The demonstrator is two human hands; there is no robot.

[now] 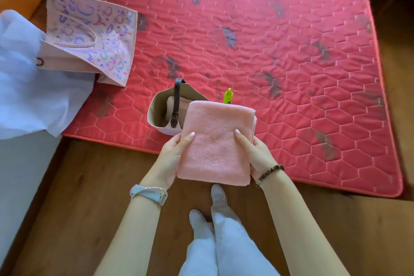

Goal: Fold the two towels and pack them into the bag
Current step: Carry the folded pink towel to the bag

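A folded pink towel [216, 141] is held flat between both hands, in the air over the near edge of the red mattress. My left hand [173, 152] grips its left edge with the thumb on top. My right hand [255, 152] grips its right edge the same way. Just beyond the towel stands an open beige bag [156, 114] with a dark brown strap across its mouth. Inside it lies a second pink towel [172, 102], partly hidden by the strap and the held towel.
A red quilted mattress [280, 56] covers the wooden floor ahead. A pink printed tote bag [89, 31] lies at the back left beside white cloth [26, 74]. A yellow-green bottle [228, 96] pokes up behind the towel. My feet [206, 206] stand on the floor below.
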